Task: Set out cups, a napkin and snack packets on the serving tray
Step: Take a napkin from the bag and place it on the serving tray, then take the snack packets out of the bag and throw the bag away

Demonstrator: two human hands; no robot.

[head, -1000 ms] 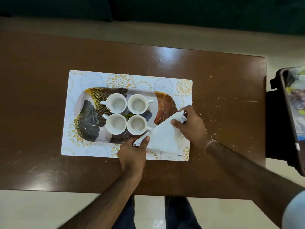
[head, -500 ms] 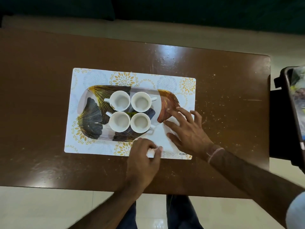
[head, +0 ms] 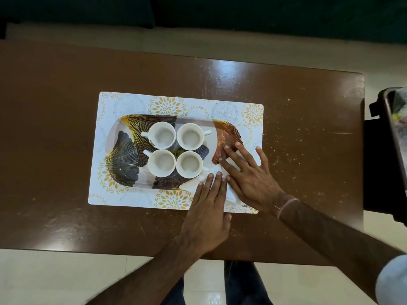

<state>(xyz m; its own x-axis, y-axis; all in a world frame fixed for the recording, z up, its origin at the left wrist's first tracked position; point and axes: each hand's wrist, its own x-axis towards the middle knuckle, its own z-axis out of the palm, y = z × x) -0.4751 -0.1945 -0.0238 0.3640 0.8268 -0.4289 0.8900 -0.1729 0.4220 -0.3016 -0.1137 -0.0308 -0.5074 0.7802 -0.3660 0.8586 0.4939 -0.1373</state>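
Note:
Several white cups [head: 175, 149] stand in a tight square on the leaf-patterned serving tray [head: 123, 155], which lies on a floral placemat [head: 132, 104]. A folded white napkin [head: 230, 190] lies at the tray's right near corner, mostly hidden under both hands. My left hand [head: 208, 206] lies flat with its fingertips on the napkin's left part. My right hand [head: 247, 175] is spread flat over the napkin, fingers apart and reaching onto the tray's right end. Neither hand grips anything.
The placemat sits on a brown wooden table [head: 308, 139] with scattered crumbs. A dark bin [head: 394, 150] holding packets stands off the table's right edge. Pale floor shows beyond the table's near and far edges.
A second ago both hands pinched the napkin by its corners above the tray. They have since laid it down and flattened out on top of it.

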